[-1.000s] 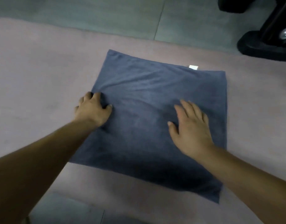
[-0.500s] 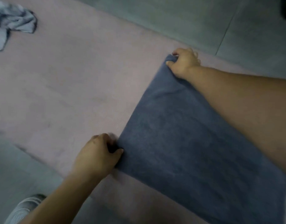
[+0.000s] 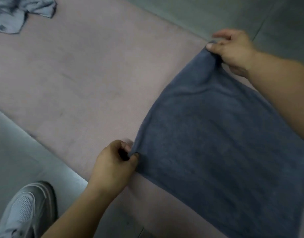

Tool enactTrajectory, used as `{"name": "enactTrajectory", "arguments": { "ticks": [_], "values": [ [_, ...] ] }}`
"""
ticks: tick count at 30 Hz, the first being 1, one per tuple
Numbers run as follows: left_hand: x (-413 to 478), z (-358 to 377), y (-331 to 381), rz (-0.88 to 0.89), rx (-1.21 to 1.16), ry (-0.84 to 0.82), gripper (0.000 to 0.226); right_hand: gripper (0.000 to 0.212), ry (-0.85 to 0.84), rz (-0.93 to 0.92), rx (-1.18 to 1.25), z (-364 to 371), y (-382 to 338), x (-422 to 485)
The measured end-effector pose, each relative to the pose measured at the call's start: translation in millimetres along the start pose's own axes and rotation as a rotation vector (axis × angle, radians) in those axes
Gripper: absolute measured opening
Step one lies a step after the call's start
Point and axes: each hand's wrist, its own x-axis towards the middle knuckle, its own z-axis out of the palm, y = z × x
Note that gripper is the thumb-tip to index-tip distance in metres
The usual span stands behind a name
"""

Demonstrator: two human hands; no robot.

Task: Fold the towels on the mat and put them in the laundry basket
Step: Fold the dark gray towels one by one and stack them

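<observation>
Plainly, the left hand (image 3: 113, 167) pinched the near corner of the dark blue towel (image 3: 216, 143) between thumb and curled fingers; the right hand (image 3: 233, 48) pinched its far corner, other fingers loosely raised. From both grips the cloth spread rightward over the pink mat (image 3: 96, 74).

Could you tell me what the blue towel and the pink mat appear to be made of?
Blue towel: probably microfibre or terry, matte, fuzzy, draping softly where pinched. Pink mat: seemingly foam or rubber, smooth matte, lying flat with faint scuffs.
</observation>
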Motion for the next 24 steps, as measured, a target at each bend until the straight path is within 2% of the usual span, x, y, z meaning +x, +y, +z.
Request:
{"name": "enactTrajectory", "arguments": {
  "ticks": [2, 5, 8, 11, 12, 14, 16, 19, 22, 24],
  "values": [
    [-18, 10, 9, 0.02, -0.225, -0.053, 0.008, 0.011, -0.141, 0.005, -0.016, -30, 3, -19],
    [-50, 33, 19, 0.166, -0.327, -0.128, 0.015, 0.02, -0.133, -0.05, -0.089, -82, 14, -47],
    [-75, 66, 25, 0.369, -0.192, -0.168, 0.018, 0.02, -0.024, -0.019, -0.091, -131, 28, -74],
    [-101, 110, 38, 0.555, -0.101, -0.316, 0.009, 0.019, 0.059, 0.096, 0.025, -174, 49, -106],
    [-110, 127, 42, 0.563, -0.11, -0.371, 0.004, 0.018, 0.088, 0.16, 0.108, -186, 56, -115],
    [-125, 159, 50, 0.527, -0.121, -0.427, 0.017, 0.012, 0.165, 0.278, 0.282, -203, 70, -130],
    [-141, 188, 55, 0.507, -0.113, -0.457, 0.021, 0.009, 0.273, 0.334, 0.372, -216, 86, -142],
    [-162, 222, 56, 0.505, -0.067, -0.465, 0.02, 0.017, 0.41, 0.357, 0.267, -224, 114, -153],
    [-174, 241, 48, 0.586, 0.087, -0.401, 0.029, 0.04, 0.48, 0.381, 0.165, -225, 141, -157],
    [-180, 247, 45, 0.637, 0.185, -0.337, 0.031, 0.044, 0.542, 0.421, 0.174, -226, 152, -156]
  ]
}}
